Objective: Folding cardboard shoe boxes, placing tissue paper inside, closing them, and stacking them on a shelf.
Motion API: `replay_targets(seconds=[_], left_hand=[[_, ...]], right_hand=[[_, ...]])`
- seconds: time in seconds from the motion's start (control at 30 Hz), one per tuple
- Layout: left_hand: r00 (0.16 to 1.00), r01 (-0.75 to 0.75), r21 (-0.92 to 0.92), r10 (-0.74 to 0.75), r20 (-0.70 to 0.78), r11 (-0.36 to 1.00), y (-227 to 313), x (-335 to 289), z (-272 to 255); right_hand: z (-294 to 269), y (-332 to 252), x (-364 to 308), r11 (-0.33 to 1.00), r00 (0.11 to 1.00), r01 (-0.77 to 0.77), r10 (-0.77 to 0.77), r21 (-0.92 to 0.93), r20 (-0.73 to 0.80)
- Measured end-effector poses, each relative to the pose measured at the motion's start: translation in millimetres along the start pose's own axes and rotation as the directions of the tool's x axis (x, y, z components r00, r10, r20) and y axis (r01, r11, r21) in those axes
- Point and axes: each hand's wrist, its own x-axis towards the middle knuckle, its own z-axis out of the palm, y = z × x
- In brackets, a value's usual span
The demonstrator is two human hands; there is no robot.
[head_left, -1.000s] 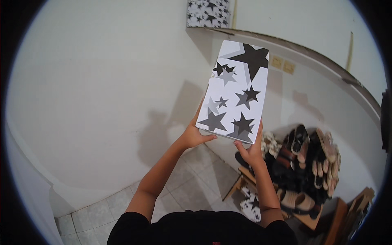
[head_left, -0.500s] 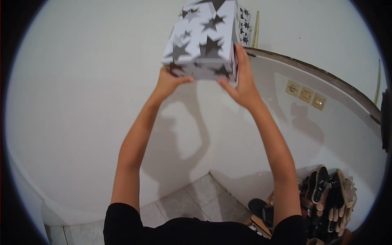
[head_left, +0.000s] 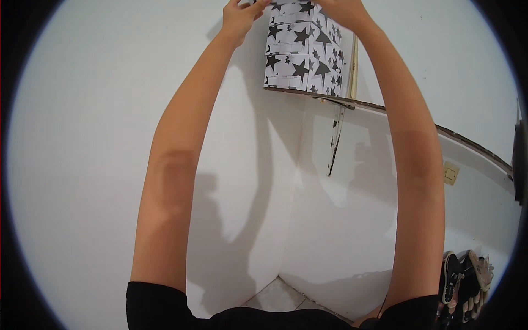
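"What's the left hand [head_left: 239, 23] holding?"

"I can't tell; its fingers are curling left of the star-patterned boxes [head_left: 289, 39], which are standing stacked on the shelf [head_left: 369, 106]."

"And the right hand [head_left: 345, 12]?"

"Covering their upper right corner, its grip not showing. If it's pushing unevenly, they could be toppling."

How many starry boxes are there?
3 show: a bottom box on the shelf, a middle box on that, and a top box above. More may be hidden past the picture's top edge.
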Motion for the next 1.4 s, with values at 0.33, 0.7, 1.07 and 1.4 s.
replay_targets(seconds=[0.33, 0.7, 1.07, 1.4], left_hand=[[0.992, 0.021, 0.027, -0.018, -0.128, 0.999, -82.9, 91.6, 19.7], [0.956, -0.086, 0.100, 0.110, -0.272, 0.991, -153.4, 168.4, 33.4], [0.975, -0.050, -0.029, 0.042, -0.219, 0.998, -216.7, 212.7, 31.8], [0.990, 0.087, 0.219, -0.060, -0.128, 0.972, -206.5, 178.8, 72.7]], right_hand=[[63.9, 111.5, 51.6, 0.984, 0.996, -0.074, 0.065, -0.164, -0.054], [109.8, 177.0, 82.9, 0.979, 0.990, -0.115, 0.100, -0.166, -0.096], [129.2, 231.6, 74.5, 0.929, 0.958, -0.285, 0.267, -0.236, -0.103], [119.7, 244.3, 58.6, 0.848, 0.856, -0.511, 0.488, -0.142, -0.169]])
